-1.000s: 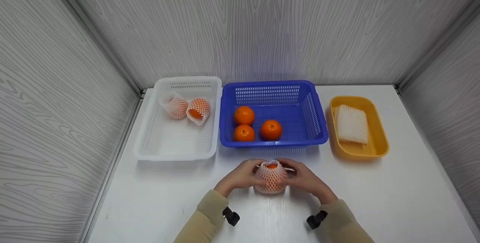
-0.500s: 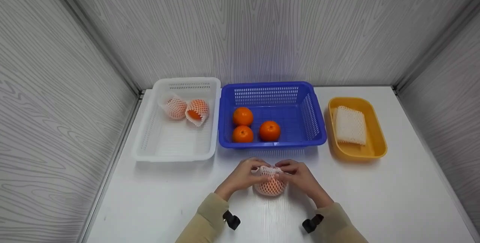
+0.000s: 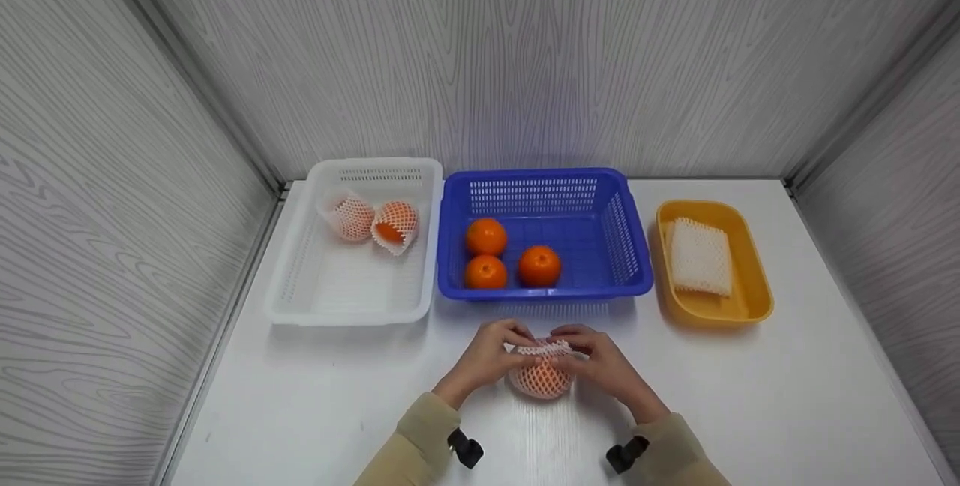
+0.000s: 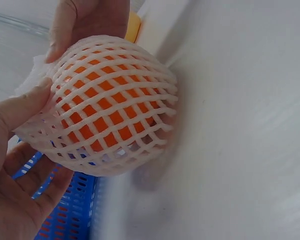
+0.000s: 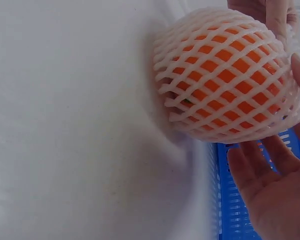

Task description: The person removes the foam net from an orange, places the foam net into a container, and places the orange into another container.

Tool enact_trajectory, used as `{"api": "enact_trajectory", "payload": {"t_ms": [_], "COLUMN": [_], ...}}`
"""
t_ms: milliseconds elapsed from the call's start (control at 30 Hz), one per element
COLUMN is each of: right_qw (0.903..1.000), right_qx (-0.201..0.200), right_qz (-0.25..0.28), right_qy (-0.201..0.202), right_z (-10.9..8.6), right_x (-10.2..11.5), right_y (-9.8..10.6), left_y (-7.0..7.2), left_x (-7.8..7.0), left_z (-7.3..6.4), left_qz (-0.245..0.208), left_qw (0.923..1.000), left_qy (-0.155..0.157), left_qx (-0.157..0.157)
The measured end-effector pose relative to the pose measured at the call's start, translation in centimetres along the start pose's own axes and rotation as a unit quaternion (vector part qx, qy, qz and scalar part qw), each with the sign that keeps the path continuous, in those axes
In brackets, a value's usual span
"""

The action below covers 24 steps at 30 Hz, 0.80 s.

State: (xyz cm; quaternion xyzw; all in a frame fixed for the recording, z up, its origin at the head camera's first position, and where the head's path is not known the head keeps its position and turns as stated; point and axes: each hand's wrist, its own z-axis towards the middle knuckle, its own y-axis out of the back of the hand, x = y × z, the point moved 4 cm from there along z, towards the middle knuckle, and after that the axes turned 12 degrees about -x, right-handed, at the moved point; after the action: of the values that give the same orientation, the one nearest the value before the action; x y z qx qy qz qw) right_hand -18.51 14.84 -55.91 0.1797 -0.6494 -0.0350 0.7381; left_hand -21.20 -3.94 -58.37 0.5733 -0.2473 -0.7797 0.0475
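Observation:
An orange inside a white foam net sleeve (image 3: 543, 382) stands on the white table in front of the blue basket. My left hand (image 3: 484, 355) pinches the sleeve's upper rim from the left, thumb on the near side. From the right, my right hand (image 3: 602, 362) pinches the same rim. That rim is gathered and folded over the top of the fruit. In the left wrist view, orange skin shows through the stretched mesh (image 4: 110, 100). The right wrist view shows the sleeve's lower end (image 5: 175, 85) against the table and some right-hand fingers spread behind it.
The blue basket (image 3: 546, 293) holds 3 bare oranges. To its left, a white basket (image 3: 352, 317) contains 2 net-wrapped oranges (image 3: 352, 217). A yellow tray (image 3: 750, 298) at right carries a stack of flat foam nets (image 3: 700, 257). Wood-grain panels enclose the back and sides.
The sleeve's rim stood up with orange showing in its opening; now it is folded down over the top. Both hands have tilted inward and stay at the rim.

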Motion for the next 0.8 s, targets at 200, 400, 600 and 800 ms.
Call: {"api": "enact_trajectory", "payload": {"t_ms": [200, 400, 600, 800], "right_qw": [0.9989, 0.9946, 0.9962, 0.9991], "right_qx": [-0.040, -0.094, -0.077, -0.020], "right_qz": [-0.022, -0.040, -0.035, -0.032], "right_qy": [0.006, 0.023, 0.018, -0.018], "right_z": [0.2, 0.4, 0.7, 0.5], "right_x": [0.6, -0.5, -3.2, -4.0], "right_y": [-0.1, -0.3, -0.5, -0.4], "left_y": [0.0, -0.1, -0.1, -0.2], "left_x": [-0.1, 0.3, 0.3, 0.0], "left_z": [0.0, -0.1, -0.2, -0.3], "left_qz": [-0.005, -0.009, -0.002, -0.001], "left_qw": [0.9999, 0.9999, 0.9998, 0.9998], "left_qy": [-0.006, 0.011, 0.022, 0.012], "left_qx": [-0.009, 0.004, -0.004, -0.017]}}
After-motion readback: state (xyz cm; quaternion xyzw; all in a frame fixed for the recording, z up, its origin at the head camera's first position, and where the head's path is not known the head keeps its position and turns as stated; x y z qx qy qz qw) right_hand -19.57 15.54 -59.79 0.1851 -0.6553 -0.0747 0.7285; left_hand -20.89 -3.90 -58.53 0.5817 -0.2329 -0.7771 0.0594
